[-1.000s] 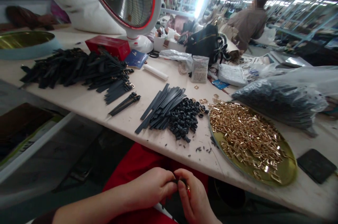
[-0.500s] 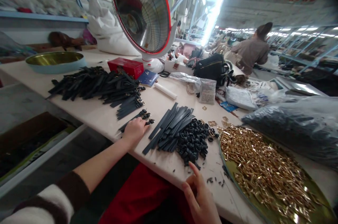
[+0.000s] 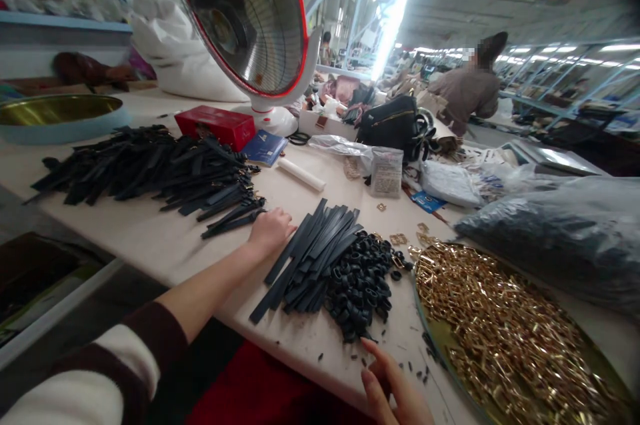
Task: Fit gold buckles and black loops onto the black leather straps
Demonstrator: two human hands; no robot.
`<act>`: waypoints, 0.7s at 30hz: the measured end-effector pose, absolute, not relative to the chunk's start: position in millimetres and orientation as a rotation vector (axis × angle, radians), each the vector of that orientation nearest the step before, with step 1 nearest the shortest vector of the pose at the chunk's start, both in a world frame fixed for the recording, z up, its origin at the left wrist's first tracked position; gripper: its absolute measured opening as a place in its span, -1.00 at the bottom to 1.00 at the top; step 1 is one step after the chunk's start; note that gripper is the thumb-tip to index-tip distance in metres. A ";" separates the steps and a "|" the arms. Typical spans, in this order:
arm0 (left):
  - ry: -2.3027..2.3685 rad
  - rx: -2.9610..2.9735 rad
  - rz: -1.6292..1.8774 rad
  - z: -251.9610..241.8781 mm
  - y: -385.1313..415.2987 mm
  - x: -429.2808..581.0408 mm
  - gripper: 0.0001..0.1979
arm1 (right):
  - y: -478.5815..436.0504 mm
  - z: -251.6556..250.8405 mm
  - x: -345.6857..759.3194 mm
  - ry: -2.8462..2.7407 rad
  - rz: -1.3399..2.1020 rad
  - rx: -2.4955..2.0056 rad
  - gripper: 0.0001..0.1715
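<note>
My left hand (image 3: 273, 230) rests on the table between the big pile of black buckled straps (image 3: 150, 168) and a stack of plain black strips (image 3: 315, 251). Its fingers curl downward, and whatever may be under them is hidden. At the near edge of the table is my right hand (image 3: 393, 388), thumb and index finger apart, with nothing between them. Just beyond it lies a heap of small black loops (image 3: 363, 278). A round tray of gold metal buckles (image 3: 510, 325) stands to the right.
A round heater (image 3: 245, 18) stands at the back, beside a red box (image 3: 215, 126). A white roll (image 3: 301, 174), a black bag (image 3: 390, 125) and a large plastic bag (image 3: 560, 231) lie further right. A person (image 3: 467, 91) is in the background.
The view has shifted, so the straps and box appear further left. My left hand has moved away from the small straps it was touching, toward the stack of strips.
</note>
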State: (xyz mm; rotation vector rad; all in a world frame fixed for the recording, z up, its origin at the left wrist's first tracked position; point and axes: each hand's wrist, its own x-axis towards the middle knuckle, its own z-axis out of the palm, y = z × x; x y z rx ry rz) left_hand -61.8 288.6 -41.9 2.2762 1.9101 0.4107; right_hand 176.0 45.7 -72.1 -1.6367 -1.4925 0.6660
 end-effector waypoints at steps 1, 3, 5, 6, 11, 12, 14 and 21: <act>1.869 2.240 0.402 -44.7 290.2 -51.3 -0.76 | 47.1 -64.7 178.4 -1.515 0.652 -1.649 -0.57; 1.816 2.147 0.392 -48.7 295.1 -36.8 -0.81 | 51.7 -49.6 188.0 -1.591 0.621 -1.688 -0.60; 1.784 2.059 0.417 -48.8 300.0 -32.0 -0.87 | 60.9 -37.4 204.3 -1.654 0.560 -1.742 -0.63; 1.779 2.020 0.450 -46.8 301.2 -32.6 -0.88 | 67.6 -33.1 214.3 -1.662 0.489 -1.774 -0.64; 1.723 1.848 0.712 -15.3 275.6 -41.4 -0.81 | 121.6 -30.4 258.6 -1.754 0.121 -1.925 -0.70; 1.681 1.834 0.735 -6.6 262.3 -40.3 -0.78 | 134.3 -32.0 262.7 -1.769 0.106 -1.928 -0.70; 1.546 1.765 0.734 9.3 229.4 -33.3 -0.75 | 157.1 -34.7 265.3 -1.807 0.107 -1.917 -0.76; 1.007 1.024 0.496 20.6 121.3 8.2 -0.82 | 158.8 -30.4 254.9 -1.815 0.254 -1.769 -0.88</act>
